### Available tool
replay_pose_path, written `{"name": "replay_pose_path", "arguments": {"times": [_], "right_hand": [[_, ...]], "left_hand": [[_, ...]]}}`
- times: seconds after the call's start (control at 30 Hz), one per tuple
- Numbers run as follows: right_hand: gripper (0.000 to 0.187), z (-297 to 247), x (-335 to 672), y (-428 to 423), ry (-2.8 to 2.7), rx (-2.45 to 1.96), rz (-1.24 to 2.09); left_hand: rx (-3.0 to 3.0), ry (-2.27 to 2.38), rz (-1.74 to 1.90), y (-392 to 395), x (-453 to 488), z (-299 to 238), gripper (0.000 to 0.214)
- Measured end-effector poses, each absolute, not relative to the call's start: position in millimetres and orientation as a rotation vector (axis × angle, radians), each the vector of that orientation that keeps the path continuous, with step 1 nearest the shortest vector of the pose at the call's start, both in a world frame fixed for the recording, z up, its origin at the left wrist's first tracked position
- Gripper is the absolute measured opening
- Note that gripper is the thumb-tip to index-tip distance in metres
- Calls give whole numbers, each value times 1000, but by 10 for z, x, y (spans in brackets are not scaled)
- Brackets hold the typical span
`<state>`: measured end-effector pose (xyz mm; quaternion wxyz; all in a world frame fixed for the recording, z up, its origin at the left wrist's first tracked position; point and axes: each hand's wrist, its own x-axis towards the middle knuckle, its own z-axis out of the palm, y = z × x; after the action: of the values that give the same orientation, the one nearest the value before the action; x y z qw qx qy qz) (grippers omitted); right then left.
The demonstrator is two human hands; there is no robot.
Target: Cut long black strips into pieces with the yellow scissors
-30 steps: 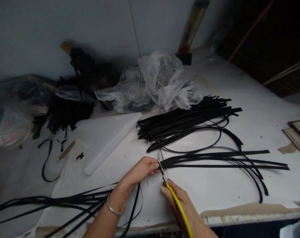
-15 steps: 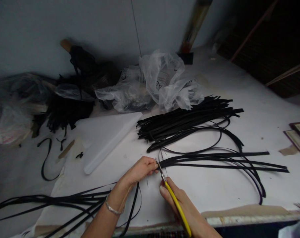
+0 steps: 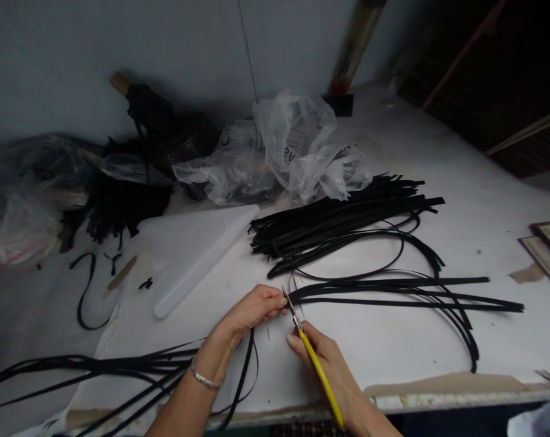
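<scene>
My left hand (image 3: 259,305) pinches the gathered left end of a bunch of black flat strips (image 3: 370,285), which fan out to the right across the white surface. In my right hand (image 3: 322,355) are scissors (image 3: 318,373) with a yellow handle; their metal blades point away from me and lie right at the pinched end, close to my left fingertips. I cannot tell whether the blades touch the strips. A thick pile of black strips (image 3: 338,224) lies just beyond. More long strips (image 3: 133,367) run out to the left under my left forearm.
Crumpled clear plastic bags (image 3: 297,145) stand against the wall behind the pile. A folded white sheet (image 3: 197,255) lies left of centre. Dark bundles (image 3: 124,203) and more plastic are at the far left. Framed boards (image 3: 547,249) sit at the right edge.
Both hands and the scissors have shifted very slightly left, with the strips' right ends moving along. The grip and the blades' place at the pinched end look the same.
</scene>
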<state>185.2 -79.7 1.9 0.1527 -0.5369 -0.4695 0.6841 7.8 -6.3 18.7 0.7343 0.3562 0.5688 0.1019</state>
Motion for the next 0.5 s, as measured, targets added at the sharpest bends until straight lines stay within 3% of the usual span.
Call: {"name": "replay_pose_path", "arguments": {"times": [0.5], "right_hand": [[44,187,1904,-674,-1607,-1529,1964]], "left_hand": [[794,1239,215,-52,38,190,33]]}}
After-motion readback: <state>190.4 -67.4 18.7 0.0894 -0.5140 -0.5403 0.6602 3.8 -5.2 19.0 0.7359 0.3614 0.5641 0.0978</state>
